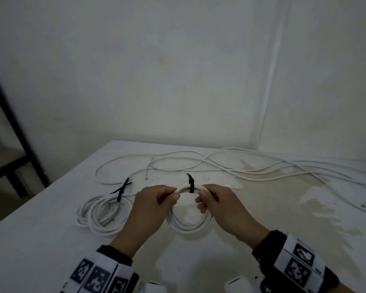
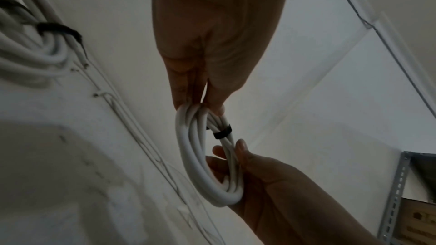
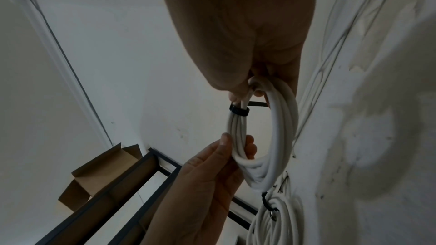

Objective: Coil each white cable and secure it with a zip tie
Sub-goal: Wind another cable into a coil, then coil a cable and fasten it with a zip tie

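A small coil of white cable (image 1: 188,226) is held upright over the table between both hands. A black zip tie (image 1: 191,185) is wrapped round its top, with the tail sticking up. My left hand (image 1: 174,194) pinches the coil's strands just left of the tie, and my right hand (image 1: 201,194) pinches them just right of it. In the left wrist view my left hand (image 2: 200,104) grips the coil (image 2: 195,156) above the tie (image 2: 223,132). In the right wrist view my right hand (image 3: 250,88) grips the coil (image 3: 280,137) by the tie (image 3: 238,112).
A second, larger coil (image 1: 101,214) lies on the white table (image 1: 51,246) to the left, with black ties (image 1: 122,189) on it. Loose white cables (image 1: 220,163) sprawl across the far and right side. A dark metal shelf (image 1: 15,161) stands beyond the table's left edge.
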Tool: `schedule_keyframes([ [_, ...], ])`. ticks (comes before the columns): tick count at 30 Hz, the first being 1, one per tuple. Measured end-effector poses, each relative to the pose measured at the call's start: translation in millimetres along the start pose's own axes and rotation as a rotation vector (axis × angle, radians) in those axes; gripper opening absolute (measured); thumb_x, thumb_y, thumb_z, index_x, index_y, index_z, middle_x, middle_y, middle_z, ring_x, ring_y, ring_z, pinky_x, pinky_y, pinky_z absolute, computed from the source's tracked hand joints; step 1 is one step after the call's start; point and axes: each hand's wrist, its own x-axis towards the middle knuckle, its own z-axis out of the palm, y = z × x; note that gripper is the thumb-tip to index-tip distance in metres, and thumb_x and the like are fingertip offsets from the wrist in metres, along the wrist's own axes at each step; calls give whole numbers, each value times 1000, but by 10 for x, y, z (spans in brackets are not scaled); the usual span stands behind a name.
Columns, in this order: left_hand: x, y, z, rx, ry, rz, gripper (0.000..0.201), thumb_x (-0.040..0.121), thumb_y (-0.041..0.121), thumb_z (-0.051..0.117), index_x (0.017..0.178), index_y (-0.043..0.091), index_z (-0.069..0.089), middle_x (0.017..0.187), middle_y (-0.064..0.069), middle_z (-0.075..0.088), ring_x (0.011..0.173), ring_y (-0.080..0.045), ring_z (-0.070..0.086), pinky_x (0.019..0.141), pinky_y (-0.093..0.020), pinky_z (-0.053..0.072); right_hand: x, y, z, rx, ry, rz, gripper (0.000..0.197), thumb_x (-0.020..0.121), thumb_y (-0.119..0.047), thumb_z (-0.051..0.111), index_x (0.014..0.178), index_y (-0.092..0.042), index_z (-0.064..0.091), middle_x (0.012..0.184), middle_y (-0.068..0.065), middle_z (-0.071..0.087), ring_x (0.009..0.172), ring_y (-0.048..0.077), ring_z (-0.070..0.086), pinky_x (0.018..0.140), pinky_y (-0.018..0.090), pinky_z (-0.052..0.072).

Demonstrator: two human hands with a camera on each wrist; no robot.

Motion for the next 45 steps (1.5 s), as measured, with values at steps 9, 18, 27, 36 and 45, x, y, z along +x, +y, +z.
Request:
schedule_keyframes([
  [9, 42, -349, -465, 187, -32, -35, 14, 89, 17, 58, 78, 24, 62, 69, 10, 65, 66, -4, 60, 61, -11, 41, 124, -48, 252, -99, -151, 66, 55, 94, -46, 39, 144, -26, 27, 152, -9, 26, 139, 6, 23, 103, 13, 15],
  [18, 154, -627, -697, 450, -145, -140, 19, 92, 22, 54, 85, 10, 67, 71, 0, 61, 62, -8, 51, 54, -10, 33, 272, 206, -46, -214, -124, 265, 56, 92, -50, 40, 141, -23, 35, 153, -3, 23, 140, 12, 21, 108, 24, 18],
  [27, 191, -780, -706, 571, -151, -240, 21, 91, 20, 55, 96, 6, 68, 94, -11, 65, 91, -24, 59, 72, -23, 35, 340, 249, 0, -251, -172, 282, 55, 91, -49, 43, 138, -21, 38, 150, -4, 29, 137, 14, 28, 104, 25, 22],
  [36, 432, -371, -837, 548, -94, -166, 25, 91, 35, 53, 99, 15, 66, 100, -2, 66, 96, -19, 59, 78, -28, 42, 601, 426, -16, -446, -246, 276, 60, 92, -42, 48, 141, -11, 32, 151, 6, 27, 138, 20, 27, 109, 29, 22],
  [45, 917, -150, -532, 568, -147, -147, 24, 91, 33, 53, 102, 15, 64, 105, -4, 66, 97, -19, 59, 79, -27, 41, 1034, 710, -256, -637, -211, 271, 64, 91, -43, 50, 143, -12, 27, 153, 6, 21, 141, 23, 19, 114, 42, 19],
])
